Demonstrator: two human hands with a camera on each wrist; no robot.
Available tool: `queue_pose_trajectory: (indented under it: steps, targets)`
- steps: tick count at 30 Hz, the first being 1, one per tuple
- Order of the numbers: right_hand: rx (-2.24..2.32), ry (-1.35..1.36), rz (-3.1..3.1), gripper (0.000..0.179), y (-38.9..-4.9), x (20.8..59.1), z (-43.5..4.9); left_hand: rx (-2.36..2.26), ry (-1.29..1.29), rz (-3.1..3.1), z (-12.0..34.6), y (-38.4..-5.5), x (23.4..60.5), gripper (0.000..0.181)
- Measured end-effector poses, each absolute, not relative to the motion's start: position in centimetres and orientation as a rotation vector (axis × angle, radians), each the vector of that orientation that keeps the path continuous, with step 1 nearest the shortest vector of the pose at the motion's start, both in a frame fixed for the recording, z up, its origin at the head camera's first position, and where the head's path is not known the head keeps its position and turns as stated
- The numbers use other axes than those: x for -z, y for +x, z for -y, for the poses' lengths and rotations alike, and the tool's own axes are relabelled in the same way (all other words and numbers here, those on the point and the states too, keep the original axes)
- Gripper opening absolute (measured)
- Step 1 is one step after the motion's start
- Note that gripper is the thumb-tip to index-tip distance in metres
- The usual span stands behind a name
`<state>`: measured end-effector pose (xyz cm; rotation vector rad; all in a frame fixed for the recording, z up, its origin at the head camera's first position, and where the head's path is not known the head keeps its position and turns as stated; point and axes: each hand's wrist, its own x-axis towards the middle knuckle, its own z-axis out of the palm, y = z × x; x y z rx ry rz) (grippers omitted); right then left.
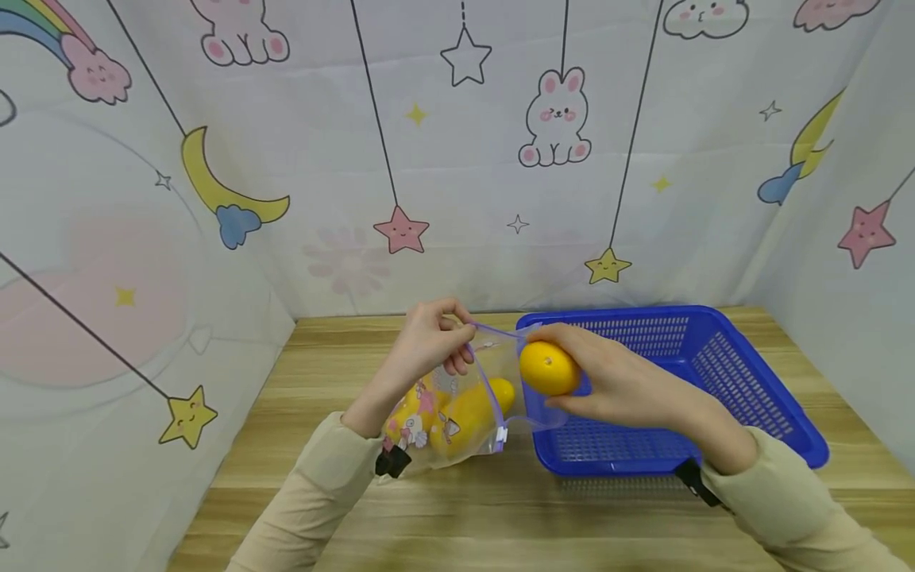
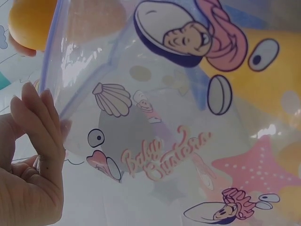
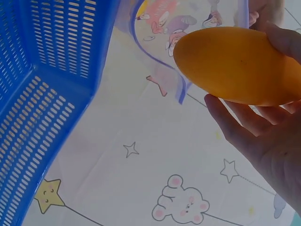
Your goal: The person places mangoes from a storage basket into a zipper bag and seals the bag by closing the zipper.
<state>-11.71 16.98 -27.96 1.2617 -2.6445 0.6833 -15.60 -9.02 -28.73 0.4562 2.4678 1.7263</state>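
My left hand (image 1: 434, 337) pinches the purple-edged rim of a clear zip bag (image 2: 141, 141) printed with cartoon oysters, a shell and a starfish. The mouth of the bag gapes toward the right. Inside it lie several smooth yellow fruits (image 1: 468, 413), partly hidden by the print. My right hand (image 1: 608, 377) grips a smooth orange-yellow mango (image 3: 230, 66) between thumb and fingers. One end of the mango points at the bag's mouth, beside the purple zip edge. A white slider (image 1: 501, 435) sits on the zip's lower end.
A blue perforated plastic basket (image 1: 743, 381) stands on the wooden table (image 1: 472, 524) to the right, under my right forearm. Its left rim is close to the bag's mouth. A white curtain (image 1: 472, 175) with cartoon rabbits and stars rises behind the table and along both sides.
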Motion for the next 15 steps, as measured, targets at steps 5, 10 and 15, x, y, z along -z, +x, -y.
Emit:
queue_pose_trajectory:
  steps: [5,10,15]
  targets:
    - [-0.685,1.254,2.671,0.068,-11.8,28.5,-16.3,-1.711,0.439,-2.473,9.1,-15.6,28.7,0.009]
    - [-0.790,1.277,2.710,0.069,-12.2,29.2,-15.6,-1.698,0.423,-2.481,9.2,-15.6,28.8,0.011]
    - [-0.866,1.284,2.760,0.068,-12.3,30.1,-15.0,-1.702,0.430,-2.478,9.2,-15.6,28.8,0.009]
